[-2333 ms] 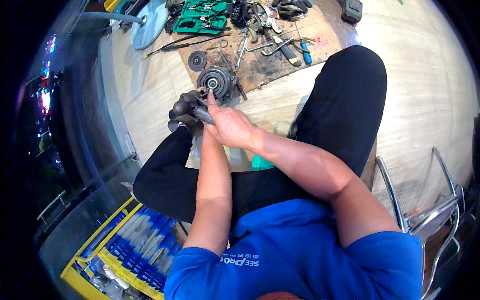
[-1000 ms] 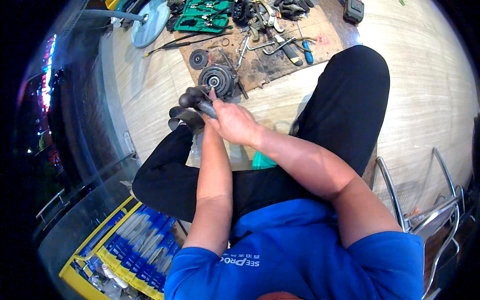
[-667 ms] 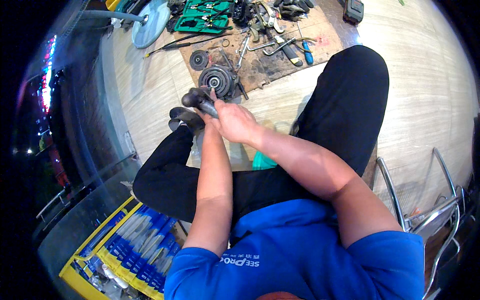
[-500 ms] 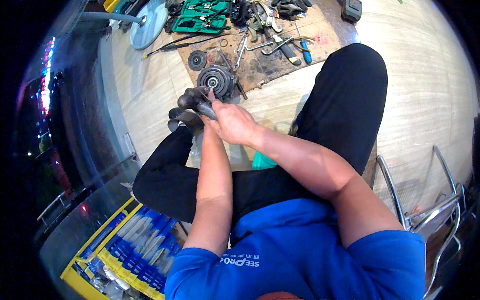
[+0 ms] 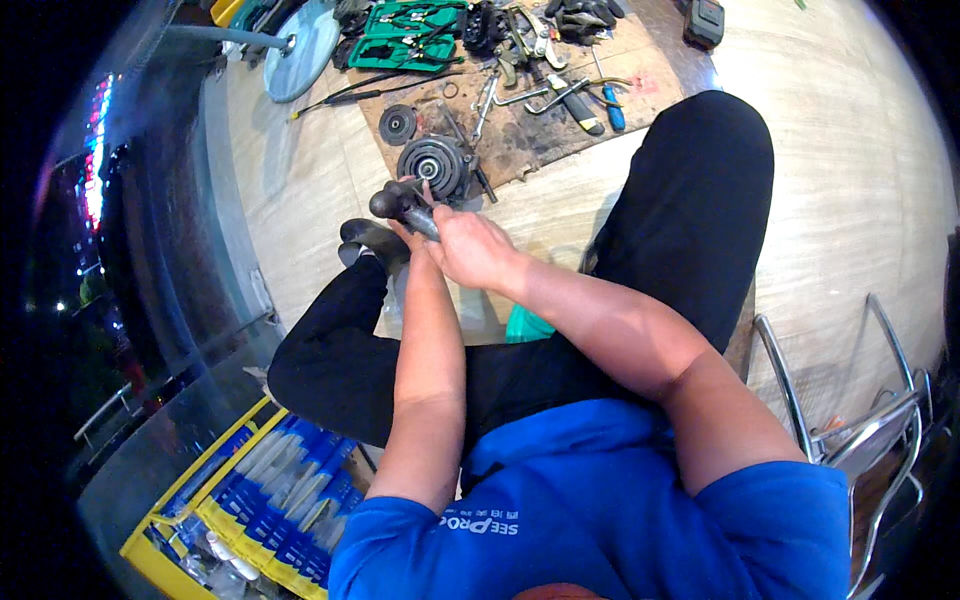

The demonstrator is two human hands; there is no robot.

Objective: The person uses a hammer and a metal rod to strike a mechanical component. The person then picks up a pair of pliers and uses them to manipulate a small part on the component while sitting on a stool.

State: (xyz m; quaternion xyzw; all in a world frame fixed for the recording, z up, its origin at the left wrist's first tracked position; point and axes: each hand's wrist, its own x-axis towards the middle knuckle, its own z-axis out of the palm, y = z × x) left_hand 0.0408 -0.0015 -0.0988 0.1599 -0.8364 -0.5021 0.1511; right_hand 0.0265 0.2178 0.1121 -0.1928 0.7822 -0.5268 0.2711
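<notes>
My right hand point(image 5: 472, 245) is closed round the handle of a hammer point(image 5: 388, 202) with a dark rounded head. The hammer hangs above my left hand point(image 5: 406, 236) and covers most of it. Between the hammer and a dark grooved pulley unit point(image 5: 428, 162), a bit of my left fingers shows, bent together at the near rim of the unit. Whatever they grip is hidden. The pulley unit lies with its round ringed face up at the near edge of a stained cardboard sheet point(image 5: 545, 150). A smaller dark disc point(image 5: 397, 124) lies just beyond it.
Wrenches point(image 5: 485, 106), a hammer with a yellow-black grip point(image 5: 580, 112) and a blue-handled screwdriver point(image 5: 613, 108) lie on the cardboard. Behind is an open green tool case point(image 5: 405, 52). My shoe point(image 5: 375, 240) is close on the left; a yellow rack point(image 5: 170, 560) stands lower left, a metal-framed chair point(image 5: 785, 375) right.
The hammer head has shifted slightly right and down, nearer my left wrist. The whole view has moved a little; both hands keep their hold.
</notes>
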